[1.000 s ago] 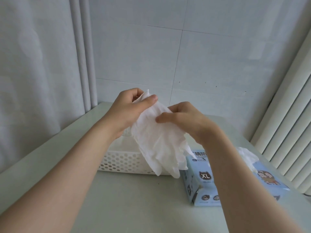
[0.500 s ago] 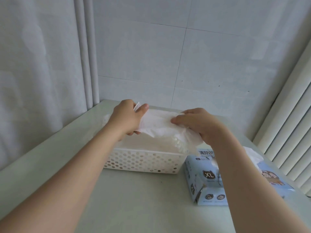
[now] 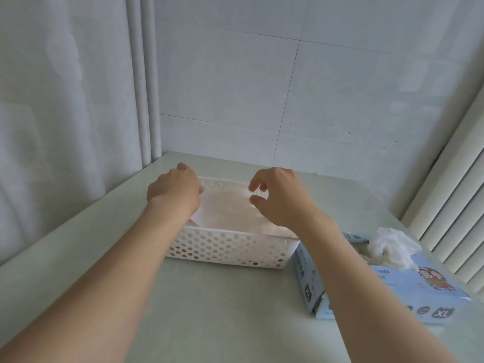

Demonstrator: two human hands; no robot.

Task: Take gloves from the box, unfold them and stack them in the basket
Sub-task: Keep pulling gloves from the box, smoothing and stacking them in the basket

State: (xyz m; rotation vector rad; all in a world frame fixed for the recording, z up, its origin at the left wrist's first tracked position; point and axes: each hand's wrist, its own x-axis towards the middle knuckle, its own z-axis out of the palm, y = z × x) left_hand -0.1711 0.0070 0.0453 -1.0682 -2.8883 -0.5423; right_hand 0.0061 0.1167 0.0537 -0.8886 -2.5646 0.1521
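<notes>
unfolded glove (image 3: 230, 210) is lying flat in the basket (image 3: 225, 247), spread likely so a stack is building level. right hand (image 3: 277, 197) is hovering above it, grip released; left hand (image 3: 174, 191) is sitting at its edge (grip hidden, cannot tell). next glove (image 3: 390, 247) is protruding from the box (image 3: 392, 292).

two hands (image 3: 174, 191) (image 3: 277, 197), one basket (image 3: 227, 247), one box (image 3: 419, 284)

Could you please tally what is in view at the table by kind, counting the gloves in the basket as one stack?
Basket: 1
Box: 1
Glove stack, in the basket: 1
Glove tuft, sticking out of the box: 1
Hands: 2, left hand and right hand
Total: 6
</notes>
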